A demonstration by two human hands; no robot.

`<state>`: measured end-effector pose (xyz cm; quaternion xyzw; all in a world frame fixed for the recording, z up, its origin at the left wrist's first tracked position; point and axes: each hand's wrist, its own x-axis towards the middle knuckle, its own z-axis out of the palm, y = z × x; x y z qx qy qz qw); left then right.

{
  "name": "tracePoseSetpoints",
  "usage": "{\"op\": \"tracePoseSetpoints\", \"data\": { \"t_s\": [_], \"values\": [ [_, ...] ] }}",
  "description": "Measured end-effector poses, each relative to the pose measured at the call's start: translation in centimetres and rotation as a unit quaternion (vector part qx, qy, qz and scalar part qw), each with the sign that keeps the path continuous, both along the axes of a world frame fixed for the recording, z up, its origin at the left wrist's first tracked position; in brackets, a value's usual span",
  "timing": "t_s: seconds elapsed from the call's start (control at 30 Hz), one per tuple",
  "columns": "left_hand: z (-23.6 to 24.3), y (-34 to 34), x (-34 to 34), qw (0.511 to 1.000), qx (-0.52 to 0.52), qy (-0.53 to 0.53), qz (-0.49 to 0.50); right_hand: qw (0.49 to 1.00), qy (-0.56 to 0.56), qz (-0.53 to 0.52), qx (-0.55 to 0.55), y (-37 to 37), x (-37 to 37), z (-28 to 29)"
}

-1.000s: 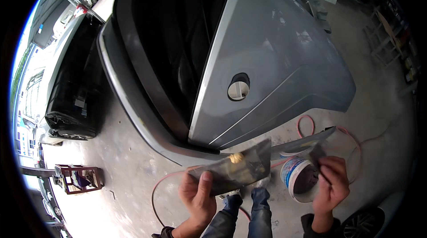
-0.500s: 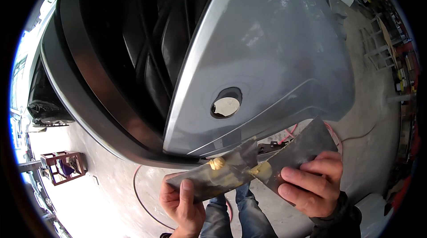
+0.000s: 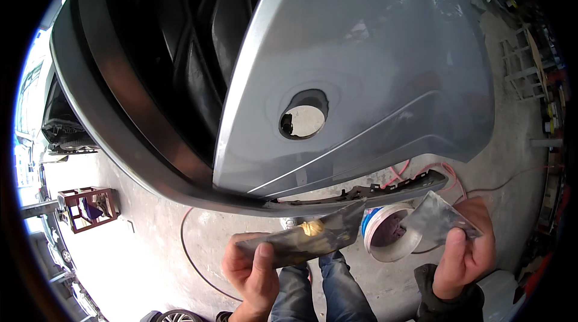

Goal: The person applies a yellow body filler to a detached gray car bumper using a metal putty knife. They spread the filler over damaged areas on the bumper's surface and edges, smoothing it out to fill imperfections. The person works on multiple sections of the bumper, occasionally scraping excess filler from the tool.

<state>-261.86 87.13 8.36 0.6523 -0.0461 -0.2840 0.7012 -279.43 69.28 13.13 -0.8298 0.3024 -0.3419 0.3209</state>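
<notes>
My left hand (image 3: 250, 271) pinches the end of a dark, flat spreader plate (image 3: 286, 251), thumb on top. On this plate sits a lump of yellow, putty-like paste (image 3: 312, 227), with a thin yellow smear beside it. In my right hand (image 3: 466, 256) is a second thin grey spreader (image 3: 435, 219), gripped at one edge and held apart from the first. Beyond both hands stands a silver-grey car bumper (image 3: 373, 63) with a round hole low in its face and a dark grille (image 3: 198, 69) at its left.
Below my right hand is a white bucket (image 3: 413, 248) with dark material inside. A pink hose (image 3: 460, 186) and a dark cable lie on the floor. Further left stands a brown frame stand (image 3: 90, 209); shelving (image 3: 551, 111) lines the right side. A wheel (image 3: 179, 316) shows at the bottom.
The two spreaders, overlapping before, are now apart. My right hand has moved right and turned, its thumb now showing. The bucket has come into sight between them, and the view has shifted slightly.
</notes>
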Motion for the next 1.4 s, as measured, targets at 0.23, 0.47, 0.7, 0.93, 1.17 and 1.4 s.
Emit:
{"op": "tracePoseSetpoints", "data": {
  "t_s": [0.23,0.47,0.7,0.93,1.17,1.4],
  "values": [
    [1.3,0.2,-1.5,0.997,0.02,-0.06,-0.04,0.942,-0.07,-0.046,0.326,2.0,0.9,-1.4],
    [1.4,0.0,-3.3,0.995,0.022,-0.08,-0.063,0.904,-0.097,-0.055,0.412,4.6,2.1,-2.9],
    [-0.3,1.2,-4.8,0.976,0.02,-0.186,-0.116,0.904,-0.108,-0.106,0.4,5.8,2.4,-3.4],
    [-0.1,1.3,-5.4,0.925,0.064,-0.277,-0.252,0.877,-0.168,-0.171,0.416,6.7,1.9,-3.7],
    [-0.3,-0.4,-6.0,0.898,0.032,-0.321,-0.298,0.867,-0.169,-0.217,0.415,7.0,1.0,-4.8],
    [-2.4,2.4,-7.8,0.917,0.064,-0.249,-0.305,0.861,-0.206,-0.225,0.407,7.4,-0.6,-6.7]
  ]
}}
